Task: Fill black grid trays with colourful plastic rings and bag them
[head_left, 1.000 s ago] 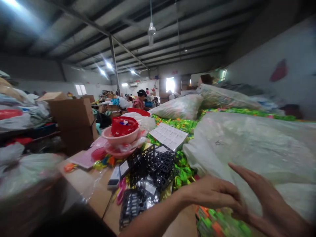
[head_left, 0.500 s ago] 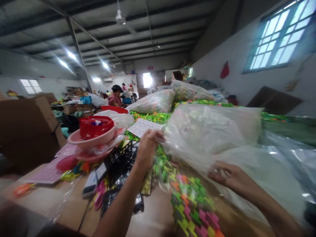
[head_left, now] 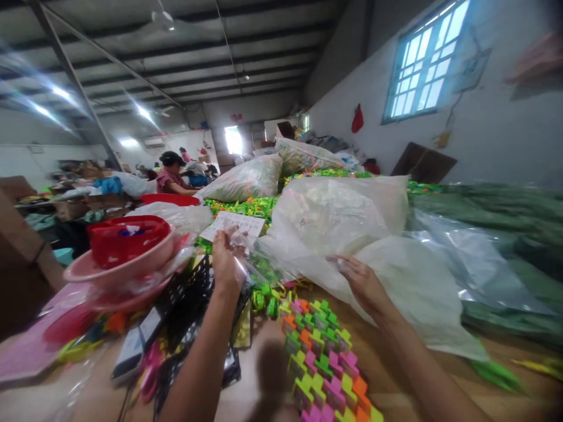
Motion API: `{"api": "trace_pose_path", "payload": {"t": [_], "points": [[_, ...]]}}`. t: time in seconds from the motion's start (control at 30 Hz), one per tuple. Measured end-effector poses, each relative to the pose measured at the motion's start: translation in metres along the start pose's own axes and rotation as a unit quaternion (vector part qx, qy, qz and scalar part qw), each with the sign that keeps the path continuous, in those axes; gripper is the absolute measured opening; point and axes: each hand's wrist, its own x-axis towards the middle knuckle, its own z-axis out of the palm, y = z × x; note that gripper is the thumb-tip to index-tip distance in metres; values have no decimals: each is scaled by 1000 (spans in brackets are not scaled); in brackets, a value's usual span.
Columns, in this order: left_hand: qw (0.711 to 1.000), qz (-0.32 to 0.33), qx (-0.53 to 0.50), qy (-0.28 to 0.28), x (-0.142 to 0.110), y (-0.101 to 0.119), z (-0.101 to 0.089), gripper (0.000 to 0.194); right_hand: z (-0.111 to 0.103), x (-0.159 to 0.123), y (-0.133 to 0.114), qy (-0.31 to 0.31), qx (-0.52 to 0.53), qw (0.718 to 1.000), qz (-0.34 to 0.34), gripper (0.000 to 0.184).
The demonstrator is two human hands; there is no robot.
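A person's left hand [head_left: 226, 261] clutches clear plastic [head_left: 241, 239] — the right hand [head_left: 361, 281] pinches a translucent bag [head_left: 334, 211] near colorful pieces [head_left: 323, 351]

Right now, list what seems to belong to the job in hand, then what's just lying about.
Seems in use:
- clear film, in the left hand
- white bag, its edge at the right hand
- coloured pieces, between the arms

Seems just lying about:
- pink basin
- red basket, in the basin
- black trays
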Motion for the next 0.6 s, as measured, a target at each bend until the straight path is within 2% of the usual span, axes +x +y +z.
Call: {"api": "trace_pose_path", "payload": {"t": [0.1,0.17,0.27,0.3,0.33,0.37,0.4,0.43,0.47,0.53,0.6], "points": [[998,10,65,19,15,-8,-2,25,0,16,-1,75,-5,997,3,61],[991,43,118,44,15,-10,-3,19,-1,26,-2,120,-56,991,6,65],[972,123,183,80,-12,-13,1,41,5,33,-8,163,-169,972,-6,67],[965,148,206,66,-28,-15,4,43,10,33,-10,167,-193,967,-16,67],[958,165,231,34,-46,-17,7,36,17,32,-13,167,-206,964,-25,66],[946,177,269,-31,-64,-21,12,24,25,30,-16,163,-209,964,-33,66],[936,160,291,-119,-80,-25,17,17,34,28,-18,153,-205,966,-39,65],[929,123,292,-190,-94,-30,22,18,44,25,-21,136,-195,970,-43,65],[927,81,282,-235,-104,-36,28,23,53,22,-23,114,-180,976,-44,65],[928,9,247,-278,-112,-47,38,29,69,17,-27,61,-141,987,-38,66],[927,-20,227,-297,-106,-55,41,24,76,14,-29,2,-99,995,-10,69]]}}
